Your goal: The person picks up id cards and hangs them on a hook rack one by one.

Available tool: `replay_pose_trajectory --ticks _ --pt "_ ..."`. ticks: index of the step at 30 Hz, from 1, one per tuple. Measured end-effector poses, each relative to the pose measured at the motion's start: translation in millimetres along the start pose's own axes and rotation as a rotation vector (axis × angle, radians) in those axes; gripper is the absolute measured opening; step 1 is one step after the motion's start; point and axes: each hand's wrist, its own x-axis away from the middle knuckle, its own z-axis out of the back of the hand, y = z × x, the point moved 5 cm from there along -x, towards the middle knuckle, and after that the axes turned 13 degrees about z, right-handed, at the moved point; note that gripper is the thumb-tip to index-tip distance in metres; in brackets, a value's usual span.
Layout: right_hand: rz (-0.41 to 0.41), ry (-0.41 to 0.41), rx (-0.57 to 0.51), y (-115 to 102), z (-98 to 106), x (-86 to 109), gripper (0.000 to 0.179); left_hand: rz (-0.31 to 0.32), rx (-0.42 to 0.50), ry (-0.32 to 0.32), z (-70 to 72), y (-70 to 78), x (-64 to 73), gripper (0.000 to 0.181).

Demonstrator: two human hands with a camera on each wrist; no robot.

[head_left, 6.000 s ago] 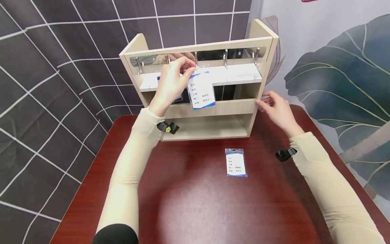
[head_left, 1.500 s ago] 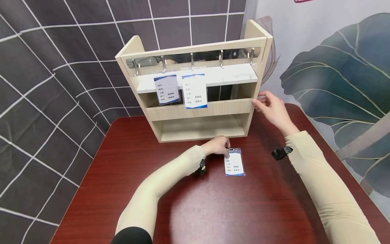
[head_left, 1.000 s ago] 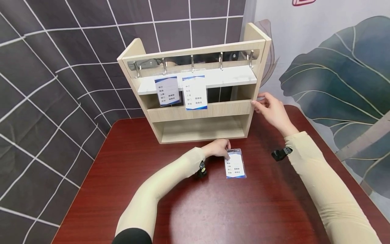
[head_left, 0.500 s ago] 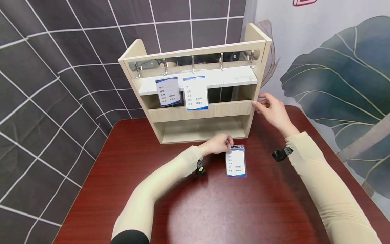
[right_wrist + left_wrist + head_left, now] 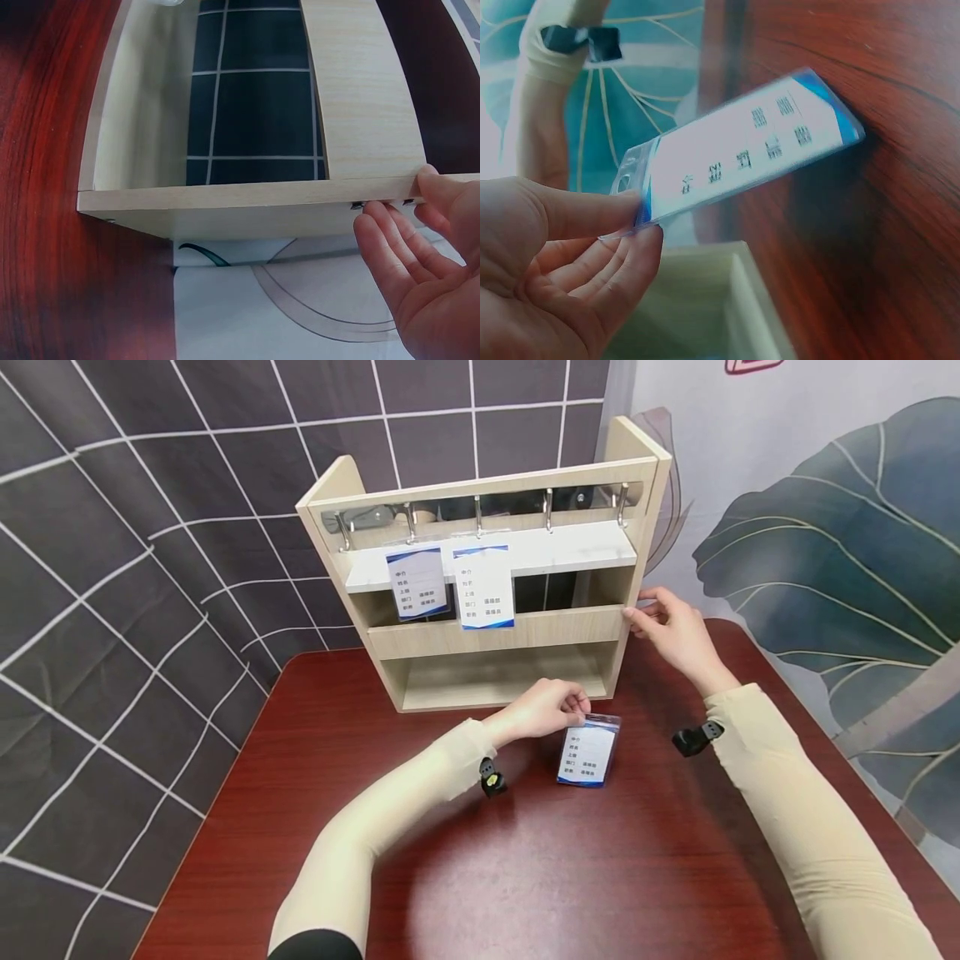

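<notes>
My left hand [image 5: 546, 708] pinches the top edge of a clear plastic badge holder [image 5: 587, 756] with a white and blue card inside. In the left wrist view the badge holder [image 5: 742, 139] slants, its slotted end between thumb and fingers and its far end near the tabletop. My right hand [image 5: 675, 633] grips the right side panel of a wooden hook shelf [image 5: 573, 627]. Seen from the right wrist, the thumb lies on the panel's front edge, the fingers against its outer face. Two similar badge holders, a left one [image 5: 418, 583] and a right one [image 5: 483, 587], hang at the shelf's front.
Several metal hooks, one of them a right-hand hook [image 5: 547, 510], line a shiny strip along the shelf's top. The shelf stands on a dark red table [image 5: 480, 860]. Behind it hangs a dark gridded cloth [image 5: 247, 468], with a leaf-patterned cloth [image 5: 840, 527] to the right.
Six seconds ago my left hand held the right hanging badge holder at the hooks. It then came down to the one on the table, pinched its top and tilted it up. My right hand stayed.
</notes>
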Motion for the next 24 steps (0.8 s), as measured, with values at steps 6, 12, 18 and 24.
replay_pose_trajectory --ticks 6,12,18,24 --pt "0.001 0.003 -0.003 1 0 -0.1 0.04 -0.045 0.005 0.043 13.5 17.9 7.5 0.005" --pt "-0.002 -0.004 0.009 1 1 1.4 0.041 -0.087 0.011 0.073 29.4 32.3 13.0 0.005" --pt "-0.002 -0.007 0.01 1 1 1.6 0.042 -0.103 0.032 0.109 52.7 45.5 18.2 0.005" --pt "0.003 -0.004 0.019 1 0 0.8 0.041 -0.135 0.07 0.146 78.5 60.7 26.4 0.008"
